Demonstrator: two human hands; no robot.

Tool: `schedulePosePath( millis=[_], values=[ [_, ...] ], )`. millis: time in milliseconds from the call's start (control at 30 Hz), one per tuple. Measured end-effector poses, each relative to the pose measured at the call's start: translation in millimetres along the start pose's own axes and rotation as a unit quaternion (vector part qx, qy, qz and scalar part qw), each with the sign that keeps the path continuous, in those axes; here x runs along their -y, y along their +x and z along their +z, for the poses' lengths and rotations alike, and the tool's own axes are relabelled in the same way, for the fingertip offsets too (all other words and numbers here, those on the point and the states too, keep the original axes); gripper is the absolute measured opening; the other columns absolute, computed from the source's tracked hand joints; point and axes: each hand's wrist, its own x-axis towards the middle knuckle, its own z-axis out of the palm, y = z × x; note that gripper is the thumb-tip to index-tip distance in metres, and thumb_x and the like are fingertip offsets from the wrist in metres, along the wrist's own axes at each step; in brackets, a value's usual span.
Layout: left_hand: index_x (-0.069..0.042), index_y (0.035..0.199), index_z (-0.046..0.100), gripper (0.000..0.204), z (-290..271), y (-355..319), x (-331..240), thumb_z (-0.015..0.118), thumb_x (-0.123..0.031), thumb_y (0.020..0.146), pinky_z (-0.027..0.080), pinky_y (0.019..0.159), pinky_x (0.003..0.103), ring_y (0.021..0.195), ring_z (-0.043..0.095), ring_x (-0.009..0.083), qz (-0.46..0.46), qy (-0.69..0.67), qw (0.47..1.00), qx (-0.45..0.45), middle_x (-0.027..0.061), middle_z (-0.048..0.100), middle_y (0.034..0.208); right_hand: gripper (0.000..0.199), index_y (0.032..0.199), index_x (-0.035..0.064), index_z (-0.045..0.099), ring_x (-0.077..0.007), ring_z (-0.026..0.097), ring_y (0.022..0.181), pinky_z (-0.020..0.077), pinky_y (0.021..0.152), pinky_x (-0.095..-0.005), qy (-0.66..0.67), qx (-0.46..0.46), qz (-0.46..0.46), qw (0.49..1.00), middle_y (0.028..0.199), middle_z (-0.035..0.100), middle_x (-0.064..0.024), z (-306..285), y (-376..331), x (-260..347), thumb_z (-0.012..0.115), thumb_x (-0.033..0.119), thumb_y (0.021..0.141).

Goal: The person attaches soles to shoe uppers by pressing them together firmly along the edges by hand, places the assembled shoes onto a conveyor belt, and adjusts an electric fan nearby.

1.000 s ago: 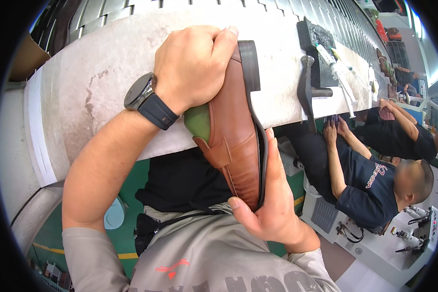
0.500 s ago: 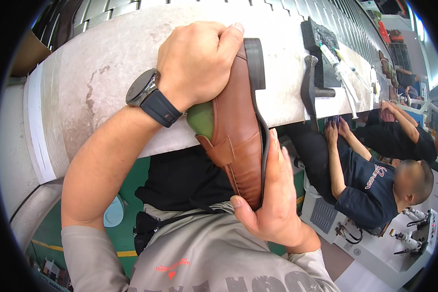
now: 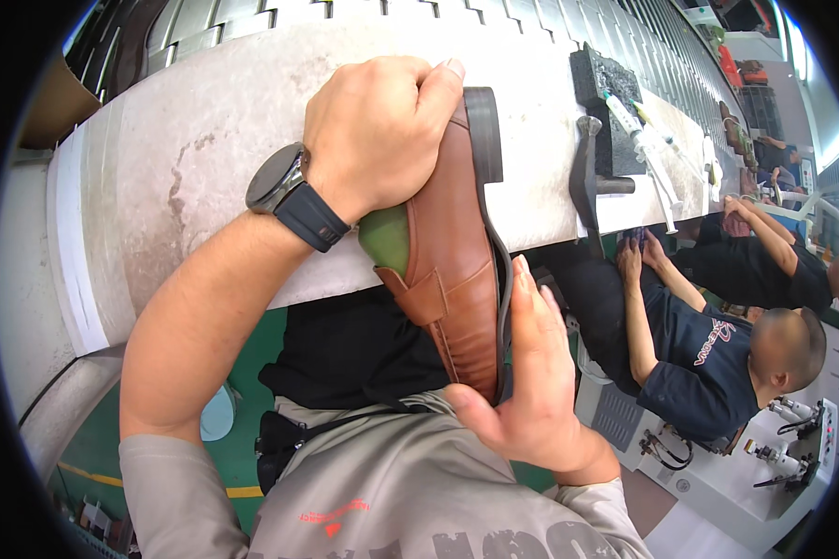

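Note:
A brown leather loafer (image 3: 452,256) lies on its side across the bench edge, heel away from me and toe toward my body. A green shoe last (image 3: 385,238) fills its opening. My left hand (image 3: 378,130), with a black watch at the wrist, is closed around the heel end, beside the dark heel block (image 3: 483,135); its fingertips are hidden. At the toe, my right hand (image 3: 537,377) has straight fingers lying along the sole side and the thumb apart, with the toe in the fork between them. The dark sole edge (image 3: 502,279) faces right.
The pale stained bench (image 3: 224,158) bears a hammer (image 3: 584,182), a black block (image 3: 595,79) and syringes (image 3: 645,149) on the right. Behind it runs a metal slat conveyor (image 3: 364,7). A co-worker in a dark shirt (image 3: 699,373) sits close on my right, near a white machine.
The shoe and my left hand sit slightly lower in the picture, as does the bench. My right hand's thumb has shifted a little at the toe; its fingers remain straight.

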Motion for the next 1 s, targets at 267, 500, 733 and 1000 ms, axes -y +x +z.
schedulePosePath(
  millis=[267, 500, 733, 1000],
  values=[
    [0.004, 0.080, 0.064, 0.045, -2, -3, 0, 0.058, -0.030, 0.109, 0.043, 0.059, 0.040, 0.058, 0.048, 0.0242, 0.027, -0.053, 0.998, 0.002, 0.0165, 0.054, 0.063, 0.091, 0.165, -0.0022, 0.035, -0.0298, 0.058, 0.138, 0.0470, 0.113, -0.0438, 0.451, 0.000, 0.211, 0.867, 0.156, 0.053, -0.0201, 5, 6, -33, 0.080, 0.025, 0.091],
    [0.004, 0.077, 0.060, 0.046, -5, -6, -2, 0.057, -0.029, 0.110, 0.040, 0.058, 0.037, 0.059, 0.044, 0.0188, 0.073, -0.089, 0.993, -0.005, 0.0116, 0.049, 0.062, 0.106, 0.169, -0.0023, 0.016, -0.0287, 0.057, 0.138, 0.0468, 0.115, -0.0421, 0.647, 0.031, 0.217, 0.730, 0.152, 0.049, -0.0215, 28, 11, -30, 0.082, 0.018, 0.088],
    [0.003, 0.083, 0.065, 0.042, -10, -8, -5, 0.055, -0.027, 0.111, 0.043, 0.060, 0.032, 0.063, 0.049, 0.0127, 0.087, -0.115, 0.989, 0.025, 0.0037, 0.056, 0.065, 0.105, 0.166, -0.0030, 0.022, -0.0272, 0.057, 0.139, 0.0494, 0.113, -0.0409, 0.684, 0.050, 0.248, 0.684, 0.152, 0.051, -0.0195, 27, 24, -31, 0.085, 0.010, 0.083],
    [0.004, 0.096, 0.073, 0.038, -13, -8, -2, 0.053, -0.024, 0.112, 0.049, 0.065, 0.029, 0.069, 0.058, 0.0113, 0.103, -0.120, 0.986, 0.055, 0.0037, 0.066, 0.072, 0.104, 0.161, -0.0046, 0.033, -0.0241, 0.064, 0.130, 0.0544, 0.107, -0.0388, 0.681, 0.093, 0.214, 0.694, 0.144, 0.060, -0.0156, 28, 35, -46, 0.094, 0.012, 0.079]
  ],
)
